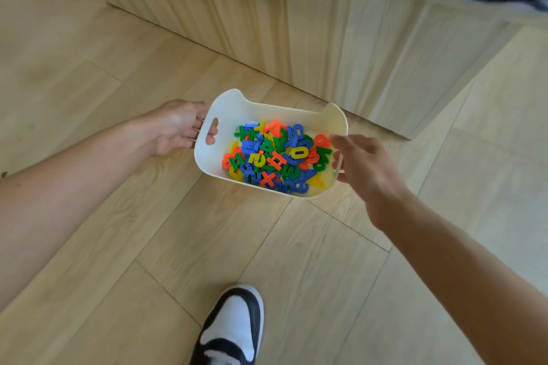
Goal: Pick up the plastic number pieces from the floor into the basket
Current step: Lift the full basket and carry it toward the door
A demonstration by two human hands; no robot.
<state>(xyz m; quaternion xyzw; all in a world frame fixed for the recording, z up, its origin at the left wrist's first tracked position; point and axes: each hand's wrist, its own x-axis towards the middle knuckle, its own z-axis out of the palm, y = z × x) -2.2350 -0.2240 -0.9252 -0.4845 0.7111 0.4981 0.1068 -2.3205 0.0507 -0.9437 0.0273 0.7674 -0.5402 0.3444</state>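
White basket (237, 104) holds the heaped number pieces (275, 154) and none shows on the floor (148, 231), so pickup looks done; left hand (175, 127) curls fingers through its handle slot (211, 130), right hand (367, 172) meets the far rim, grip unclear.

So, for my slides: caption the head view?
Left hand grips the basket of number pieces; right hand at its other end.

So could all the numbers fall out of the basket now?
Maybe. Only the left hand grips the basket, fingers through its handle hole; the right hand just reaches the other side, so it could tip and spill the number pieces. Spilled ones might land by the shoe and get stepped on.
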